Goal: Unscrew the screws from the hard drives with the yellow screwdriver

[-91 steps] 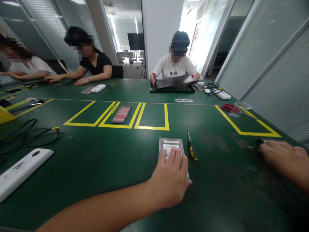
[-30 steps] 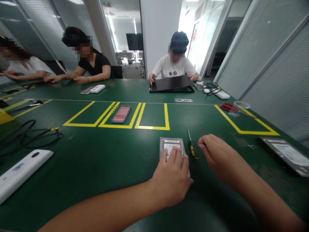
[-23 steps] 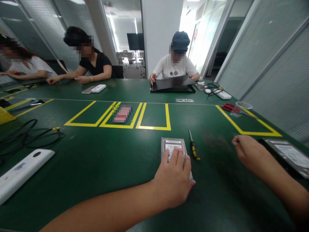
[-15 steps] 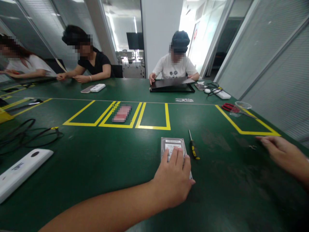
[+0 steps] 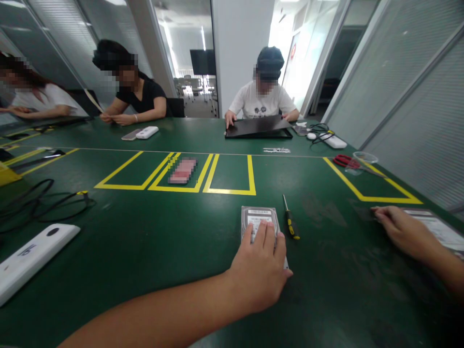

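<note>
My left hand [image 5: 259, 273] lies flat on a silver hard drive [image 5: 258, 216] on the green table [image 5: 163, 241], fingers stretched over its label and thumb at its right edge. A small yellow-and-black screwdriver [image 5: 290, 224] lies just right of the drive, untouched. My right hand [image 5: 400, 231] is at the far right with its fingers drawn together, the tips on the table beside a second flat drive [image 5: 440, 232]. What is under those fingertips is hidden.
Yellow tape boxes [image 5: 228, 176] mark the table, one holding a pink item [image 5: 182, 171]. There are red scissors [image 5: 344, 161], a clear cup [image 5: 364, 157], a white device [image 5: 32, 258] and black cables [image 5: 39, 203]. Three people work across the table, one on a black panel [image 5: 258, 128].
My right hand swung from near the screwdriver out to the right and settled with its fingertips on the table beside the second drive. My left hand stayed on the hard drive.
</note>
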Motion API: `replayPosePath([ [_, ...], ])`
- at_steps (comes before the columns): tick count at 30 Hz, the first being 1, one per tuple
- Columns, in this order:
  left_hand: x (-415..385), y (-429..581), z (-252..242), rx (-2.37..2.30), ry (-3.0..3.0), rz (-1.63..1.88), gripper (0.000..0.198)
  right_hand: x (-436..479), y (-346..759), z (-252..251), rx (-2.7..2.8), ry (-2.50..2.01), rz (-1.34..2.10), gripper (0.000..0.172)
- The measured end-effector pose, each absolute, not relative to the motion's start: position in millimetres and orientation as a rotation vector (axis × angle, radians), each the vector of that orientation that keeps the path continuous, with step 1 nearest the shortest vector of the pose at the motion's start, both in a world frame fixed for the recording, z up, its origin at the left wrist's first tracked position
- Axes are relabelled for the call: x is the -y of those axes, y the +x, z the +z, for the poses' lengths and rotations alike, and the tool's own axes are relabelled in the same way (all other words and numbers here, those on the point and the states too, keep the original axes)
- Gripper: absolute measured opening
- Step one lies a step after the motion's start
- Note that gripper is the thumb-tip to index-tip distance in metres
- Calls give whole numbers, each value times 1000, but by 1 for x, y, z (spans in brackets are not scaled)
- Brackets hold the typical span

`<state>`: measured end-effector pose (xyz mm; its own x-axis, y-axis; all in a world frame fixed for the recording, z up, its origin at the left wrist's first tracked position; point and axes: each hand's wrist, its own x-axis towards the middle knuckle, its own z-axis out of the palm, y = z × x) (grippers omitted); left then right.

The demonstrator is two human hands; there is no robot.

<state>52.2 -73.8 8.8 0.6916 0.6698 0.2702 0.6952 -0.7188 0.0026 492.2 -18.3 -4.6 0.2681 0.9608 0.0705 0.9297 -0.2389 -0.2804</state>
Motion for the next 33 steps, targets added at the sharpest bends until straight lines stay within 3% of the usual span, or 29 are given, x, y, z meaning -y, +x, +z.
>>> replayPosePath([
  [9,73,53,7,1127,-2775,-405,66,22,491,-4,1797,-2265,188,21],
  [15,73,53,7,1132,-2774,-430,66,30,443,27,1825,-2243,61,19],
  [18,73,53,7,1132,-2774,-438,66,40,388,51,1860,-2031,62,16],
  [25,71,51,8,1131,-2802,-438,67,77,264,90,2026,-1595,265,25],
  [33,72,51,8,1112,-2841,-397,60,94,203,88,2130,-1307,288,18],
])
